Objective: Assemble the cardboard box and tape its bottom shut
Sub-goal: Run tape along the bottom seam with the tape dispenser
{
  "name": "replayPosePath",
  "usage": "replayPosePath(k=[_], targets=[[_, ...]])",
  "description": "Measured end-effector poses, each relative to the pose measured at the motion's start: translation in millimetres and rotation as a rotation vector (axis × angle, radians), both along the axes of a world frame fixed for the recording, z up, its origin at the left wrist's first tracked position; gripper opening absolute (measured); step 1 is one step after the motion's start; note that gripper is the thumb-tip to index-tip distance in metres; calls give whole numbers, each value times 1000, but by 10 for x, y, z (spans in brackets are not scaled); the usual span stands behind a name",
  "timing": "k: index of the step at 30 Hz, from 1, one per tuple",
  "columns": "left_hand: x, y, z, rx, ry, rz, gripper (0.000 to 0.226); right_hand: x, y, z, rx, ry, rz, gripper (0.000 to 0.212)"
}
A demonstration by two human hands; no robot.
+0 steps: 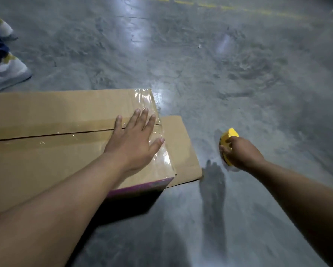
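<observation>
Grey concrete floor [229, 74] carries the cardboard box [46, 116], its seam covered in clear tape [160, 160]. The left hand [135, 139] presses flat on the flaps, fingers spread (near the right edge); the right hand [238, 151] grips a yellow tape dispenser [230, 134] beside it.

Both forearms were bare, with no sleeves in view. The left hand [135, 139] and right hand [242, 153] wore no gloves or rings.
</observation>
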State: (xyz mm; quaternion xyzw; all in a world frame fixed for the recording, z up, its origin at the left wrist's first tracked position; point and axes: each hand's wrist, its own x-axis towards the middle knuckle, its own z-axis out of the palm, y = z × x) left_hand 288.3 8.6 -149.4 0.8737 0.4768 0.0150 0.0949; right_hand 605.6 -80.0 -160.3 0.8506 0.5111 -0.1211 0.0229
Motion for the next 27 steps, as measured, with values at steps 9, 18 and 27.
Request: replayPosePath(k=[9,18,27], targets=[[4,-40,-32,21,-72,43,74,463,-86,-514,-38,60,-162,67],[-3,-44,-26,-6,-105,46,75,366,61,-521,70,110,-202,57],[-234,10,140,-79,-122,-52,78,-307,383,575,409,616,-51,36]])
